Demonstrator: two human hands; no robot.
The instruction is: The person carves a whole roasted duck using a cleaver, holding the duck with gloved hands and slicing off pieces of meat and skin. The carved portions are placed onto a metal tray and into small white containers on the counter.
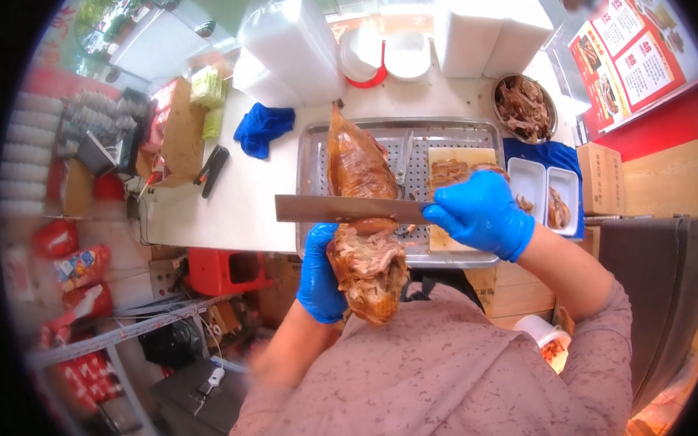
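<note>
My right hand [483,212], in a blue glove, grips the handle end of a cleaver [348,208]. Its wide blade points left and crosses over a browned roast duck [358,161]. My left hand [318,279], also gloved in blue, holds the duck's near end from its left side, and pale torn meat [371,249] shows there. The far end of the bird lies on a perforated metal tray [457,128]; the near end reaches past the tray's front edge. On the tray's right, sliced meat [450,170] lies on a cutting board [461,153], partly hidden by my right hand.
White trays [527,173] with meat pieces sit on the right. Behind them stands a bowl of meat scraps [524,108]. A blue cloth [263,129] and a black stapler-like tool [212,170] lie left. Stacked white containers [292,43] line the back. A red stool [224,270] stands below.
</note>
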